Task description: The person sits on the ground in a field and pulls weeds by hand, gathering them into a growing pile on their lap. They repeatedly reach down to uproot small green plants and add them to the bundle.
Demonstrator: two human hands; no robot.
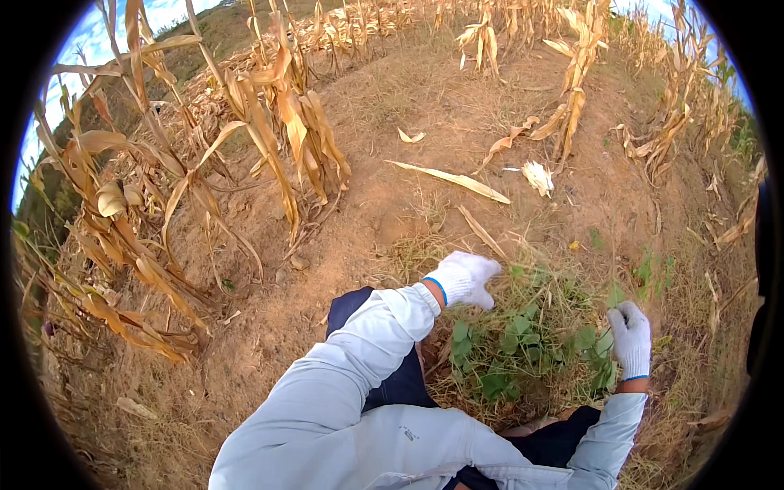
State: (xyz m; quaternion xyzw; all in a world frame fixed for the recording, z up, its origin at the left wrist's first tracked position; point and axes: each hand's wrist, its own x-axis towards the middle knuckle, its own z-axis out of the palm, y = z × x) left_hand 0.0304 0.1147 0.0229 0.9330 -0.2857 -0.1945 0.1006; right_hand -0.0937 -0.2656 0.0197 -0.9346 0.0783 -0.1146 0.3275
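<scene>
My left hand (465, 278), in a white knit glove with a blue cuff edge, is above the upper left of a low heap of green leafy vines (518, 343). Its thumb is apart from the other fingers and nothing shows between them. On the heap's right side is my right hand (631, 341), gloved the same way, with its fingers curled inward. Green leaves lie close against those fingertips, but what they grip is too small to make out. Thin dry grass (563, 286) is mixed in with the vines.
Dry corn stalks (294, 131) stand at the left, with another dry stalk (572, 90) ahead. On the brown soil (367, 204) lie a long husk leaf (453, 179), a narrower one (482, 231) and a pale crumpled husk (537, 178). My dark-trousered knee (347, 310) is beside the left sleeve.
</scene>
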